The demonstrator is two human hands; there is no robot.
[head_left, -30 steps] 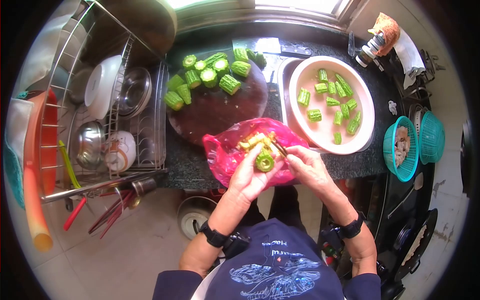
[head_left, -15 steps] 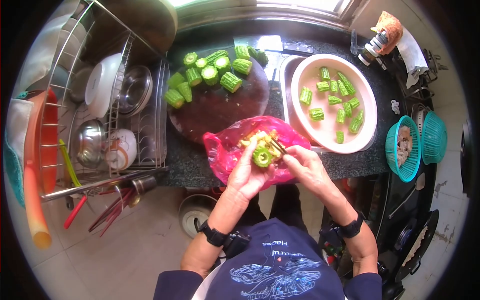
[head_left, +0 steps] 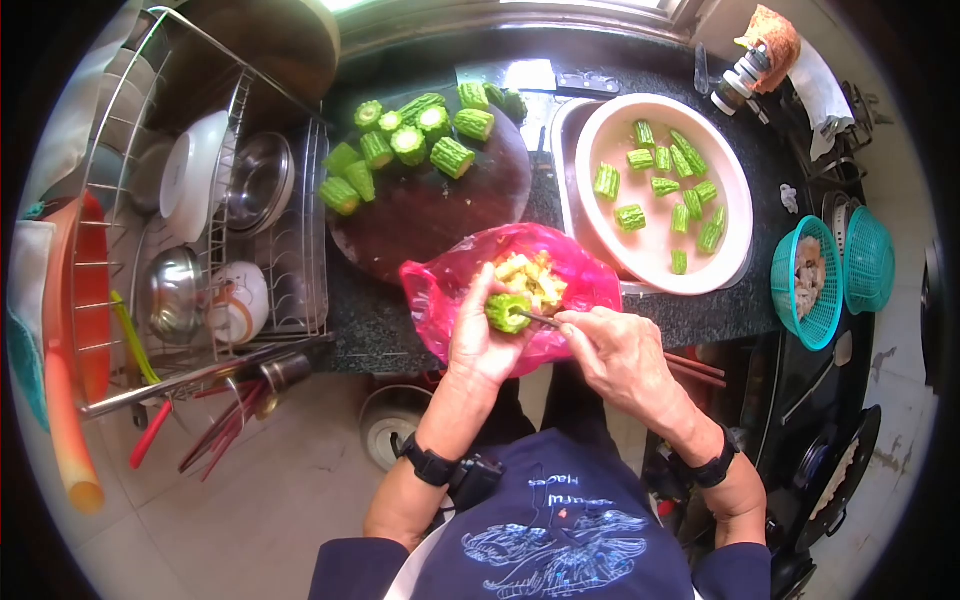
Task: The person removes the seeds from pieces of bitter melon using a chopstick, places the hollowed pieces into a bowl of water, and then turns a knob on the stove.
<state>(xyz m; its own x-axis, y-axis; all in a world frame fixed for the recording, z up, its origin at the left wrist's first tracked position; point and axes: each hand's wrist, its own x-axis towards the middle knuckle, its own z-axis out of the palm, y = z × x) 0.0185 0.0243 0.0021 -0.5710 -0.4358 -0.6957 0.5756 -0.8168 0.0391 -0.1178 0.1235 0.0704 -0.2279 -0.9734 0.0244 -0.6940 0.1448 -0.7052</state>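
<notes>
My left hand (head_left: 482, 335) is closed around a short green bitter melon piece (head_left: 507, 314), its cut end turned to the right. In my right hand (head_left: 625, 365) is a pair of chopsticks (head_left: 695, 371); their tips reach into the hollow of that piece. Under both hands a pink plastic bag (head_left: 430, 305) lies open at the counter's edge, with pale yellow pith and seeds (head_left: 535, 280) heaped in it. More bitter melon chunks (head_left: 408, 145) stand and lie on the round dark cutting board (head_left: 450, 215) beyond the bag.
At the right, a pale basin (head_left: 740, 230) holds several bitter melon pieces (head_left: 680, 217). A knife (head_left: 588, 83) lies behind the board. A wire dish rack (head_left: 325, 230) with bowls stands left. Teal baskets (head_left: 783, 290) sit at the far right, near a black pan (head_left: 850, 465).
The chopsticks have swung from pointing up and left to lying nearly level, with their tips now in the melon piece. My right hand has turned and come lower. The held piece has tilted rightward.
</notes>
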